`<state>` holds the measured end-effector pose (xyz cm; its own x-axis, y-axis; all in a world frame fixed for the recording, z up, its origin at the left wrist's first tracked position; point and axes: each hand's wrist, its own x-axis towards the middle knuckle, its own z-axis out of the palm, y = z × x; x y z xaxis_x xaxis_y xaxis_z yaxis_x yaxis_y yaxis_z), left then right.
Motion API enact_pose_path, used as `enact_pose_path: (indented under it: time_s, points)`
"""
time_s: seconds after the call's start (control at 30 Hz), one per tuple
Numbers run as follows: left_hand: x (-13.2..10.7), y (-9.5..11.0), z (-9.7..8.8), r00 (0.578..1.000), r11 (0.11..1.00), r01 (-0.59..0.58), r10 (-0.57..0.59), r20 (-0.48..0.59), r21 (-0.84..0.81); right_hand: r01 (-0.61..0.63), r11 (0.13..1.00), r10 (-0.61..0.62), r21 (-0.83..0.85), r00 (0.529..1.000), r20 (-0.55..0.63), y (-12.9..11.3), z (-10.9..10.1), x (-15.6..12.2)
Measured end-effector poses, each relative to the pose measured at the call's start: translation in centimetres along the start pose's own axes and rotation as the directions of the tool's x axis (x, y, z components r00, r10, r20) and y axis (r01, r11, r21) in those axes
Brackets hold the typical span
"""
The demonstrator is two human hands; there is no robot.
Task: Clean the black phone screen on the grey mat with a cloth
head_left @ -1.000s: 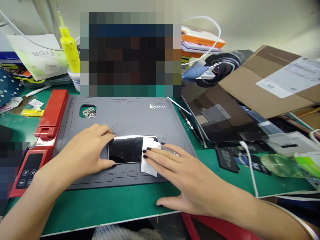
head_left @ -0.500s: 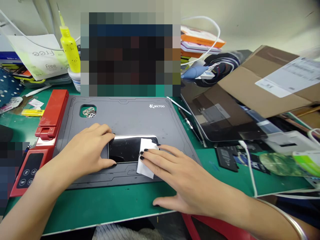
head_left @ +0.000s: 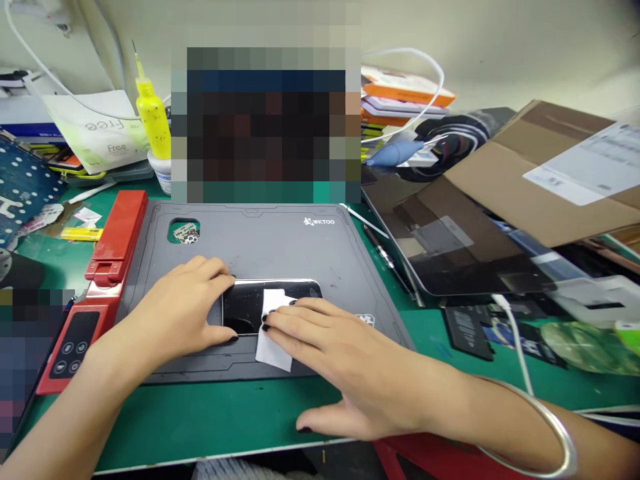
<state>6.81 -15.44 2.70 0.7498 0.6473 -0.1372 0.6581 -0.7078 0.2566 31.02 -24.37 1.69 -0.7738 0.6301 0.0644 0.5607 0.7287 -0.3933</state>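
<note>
A smartphone with a dark, glossy screen lies flat on the grey work mat. My left hand grips its left end, thumb on the near edge and fingertips on the far edge. Over the middle of the screen is a white wipe, its near end hanging past the phone onto the mat. The stretched fingers of my right hand press the wipe against the glass, with the thumb held apart over the green table edge. My right hand hides the phone's right end in part.
A red folding lamp stands along the mat's left side. Behind it is a yellow needle bottle. To the right are a pen-like tool, a large dark glass panel, a cardboard box and a white cable.
My right hand has slid the wipe leftward across the screen, toward my left hand. The left hand keeps its grip on the phone. The whole view has shifted slightly.
</note>
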Motion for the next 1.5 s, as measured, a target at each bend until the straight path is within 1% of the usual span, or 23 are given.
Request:
enact_pose_path:
  time_s: [0.17,0.3,0.53,0.7,0.87,1.07,1.5]
  points:
    - [0.0,-0.1,0.0,1.000,1.000,-0.001,0.001,-0.002,0.001,-0.023,0.999,0.021,0.037,0.999,0.049,0.4,-0.2,1.3]
    - [0.0,0.0,0.0,1.000,1.000,-0.009,0.009,-0.007,0.001,-0.032,0.999,0.032,0.016,0.999,0.017,0.6,-0.2,1.8]
    - [-0.1,0.1,0.0,1.000,1.000,-0.008,0.008,-0.008,0.013,-0.011,1.000,0.011,-0.013,1.000,0.012,0.2,0.5,1.7]
    - [-0.1,0.1,0.1,1.000,1.000,-0.009,0.010,-0.014,0.021,-0.019,1.000,0.019,-0.024,1.000,0.009,0.1,0.4,1.8]
    - [0.0,0.1,0.0,1.000,1.000,-0.004,0.004,-0.001,0.017,-0.013,1.000,0.013,0.003,1.000,0.011,-0.2,0.5,1.6]
    - [0.1,0.1,0.1,1.000,1.000,-0.007,0.008,-0.020,0.030,-0.023,1.000,0.023,0.003,1.000,0.010,-0.4,0.3,1.6]
    - [0.2,0.0,0.0,1.000,1.000,-0.010,0.010,-0.011,0.008,-0.020,0.998,0.020,0.059,1.000,0.009,-0.3,0.4,1.5]
